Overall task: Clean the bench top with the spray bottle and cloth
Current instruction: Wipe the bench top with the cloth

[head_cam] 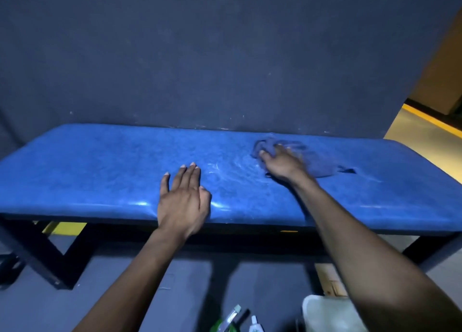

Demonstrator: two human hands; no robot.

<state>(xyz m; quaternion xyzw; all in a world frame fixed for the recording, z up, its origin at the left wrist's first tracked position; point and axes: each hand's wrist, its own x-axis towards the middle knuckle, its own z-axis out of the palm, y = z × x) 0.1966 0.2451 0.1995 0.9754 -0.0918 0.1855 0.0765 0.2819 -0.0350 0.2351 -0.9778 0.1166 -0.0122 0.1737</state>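
Note:
A long bench with a glossy blue padded top (87,171) stands against a dark wall. My right hand (281,163) presses a crumpled blue cloth (318,165) onto the top, right of centre, fingers curled into the fabric. Wet streaks (232,171) shine on the vinyl just left of the cloth. My left hand (183,199) rests flat near the front edge at the middle, fingers spread, holding nothing. What looks like the spray bottle's head (233,315) shows at the bottom edge on the floor, partly cut off.
The bench rests on a black metal frame (50,254) above a grey floor. A white container (327,314) and a small white bottle (255,325) sit on the floor near my feet. Yellow-lined flooring (435,124) opens at the right.

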